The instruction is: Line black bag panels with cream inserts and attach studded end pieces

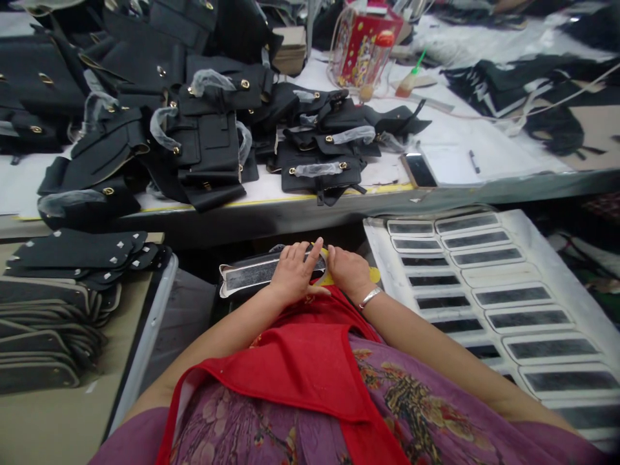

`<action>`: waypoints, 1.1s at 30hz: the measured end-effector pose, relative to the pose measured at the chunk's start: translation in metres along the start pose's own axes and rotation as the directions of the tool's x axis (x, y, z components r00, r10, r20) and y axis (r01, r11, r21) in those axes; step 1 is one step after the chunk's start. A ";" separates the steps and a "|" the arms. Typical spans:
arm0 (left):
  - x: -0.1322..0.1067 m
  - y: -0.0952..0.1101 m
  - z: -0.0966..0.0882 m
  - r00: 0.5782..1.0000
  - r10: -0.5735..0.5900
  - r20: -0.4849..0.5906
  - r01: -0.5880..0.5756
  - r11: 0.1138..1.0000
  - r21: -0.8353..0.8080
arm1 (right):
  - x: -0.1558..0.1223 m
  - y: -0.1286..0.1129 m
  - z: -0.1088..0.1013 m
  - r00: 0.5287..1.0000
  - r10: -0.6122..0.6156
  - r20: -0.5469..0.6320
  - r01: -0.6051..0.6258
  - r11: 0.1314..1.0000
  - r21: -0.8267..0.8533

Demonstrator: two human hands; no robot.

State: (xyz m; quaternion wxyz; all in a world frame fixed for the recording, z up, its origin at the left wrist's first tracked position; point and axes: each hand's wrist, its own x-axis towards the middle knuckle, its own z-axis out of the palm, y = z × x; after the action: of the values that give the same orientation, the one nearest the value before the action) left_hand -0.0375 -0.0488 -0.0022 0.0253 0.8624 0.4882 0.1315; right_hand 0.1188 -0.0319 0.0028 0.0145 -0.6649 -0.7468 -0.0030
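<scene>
My left hand lies flat with its fingers stretched over a black panel with a pale border, pressing it from above. This panel rests on dark pieces in my lap, at the edge of my red apron. Close beside it, my right hand is closed around a yellow thing, most of which is hidden by the fingers. Some yellow also shows between the two hands. Its kind cannot be made out.
Black bags with wrapped handles crowd the table ahead. A phone, a glue bottle and a red container are there too. Stacked black panels lie left. On the right, a white board carries rows of dark strips.
</scene>
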 end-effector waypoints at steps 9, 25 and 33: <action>-0.001 0.001 0.001 0.999 -0.043 -0.023 0.042 0.998 -0.045 | -0.015 0.000 0.008 0.994 0.098 -0.039 -0.097 0.995 0.013; 0.021 -0.007 -0.004 0.988 -0.062 0.144 0.072 0.995 -0.067 | -0.019 -0.005 0.002 0.973 0.229 -0.019 -0.230 0.973 -0.025; 0.021 -0.011 -0.001 0.983 -0.055 0.176 0.073 0.992 -0.099 | -0.005 -0.009 0.002 0.979 0.200 -0.025 -0.201 0.979 -0.031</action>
State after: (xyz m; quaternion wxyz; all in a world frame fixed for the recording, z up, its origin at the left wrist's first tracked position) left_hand -0.0366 -0.0250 0.0016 0.1174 0.8519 0.5039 0.0807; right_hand 0.1104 -0.0376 0.0009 0.0115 -0.7368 -0.6756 -0.0213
